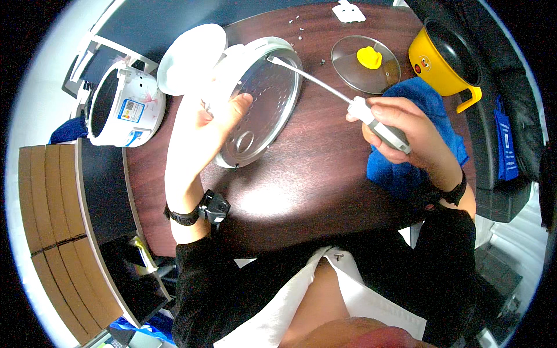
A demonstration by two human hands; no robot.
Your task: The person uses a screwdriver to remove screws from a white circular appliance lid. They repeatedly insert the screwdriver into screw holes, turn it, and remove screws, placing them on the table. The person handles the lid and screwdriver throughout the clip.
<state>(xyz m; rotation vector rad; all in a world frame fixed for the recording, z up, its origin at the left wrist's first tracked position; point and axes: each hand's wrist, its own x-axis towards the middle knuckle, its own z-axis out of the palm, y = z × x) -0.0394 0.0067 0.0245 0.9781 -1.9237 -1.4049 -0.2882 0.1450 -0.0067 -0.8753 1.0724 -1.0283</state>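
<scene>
A round white appliance lid with a metal inner plate (270,98) is tilted up on the table, its perforated metal side toward me. My left hand (217,130) grips its left side, thumb lying over the metal and the other fingers hidden behind. In my right hand (415,122) is a screwdriver (317,80), fingers wrapped round its grey-and-white handle. The long shaft slants up to the left, and its tip meets the lid near the upper rim; whether it sits in a screw I cannot tell. A smooth white round cover (194,57) lies just left of the lid.
Several small screws (300,30) lie beyond the lid, near a white plastic piece (348,11). To the right are a glass lid with yellow knob (343,68), a yellow pot (430,61) and a blue cloth (391,165). A white cooker body (132,107) and cardboard (55,203) flank the left.
</scene>
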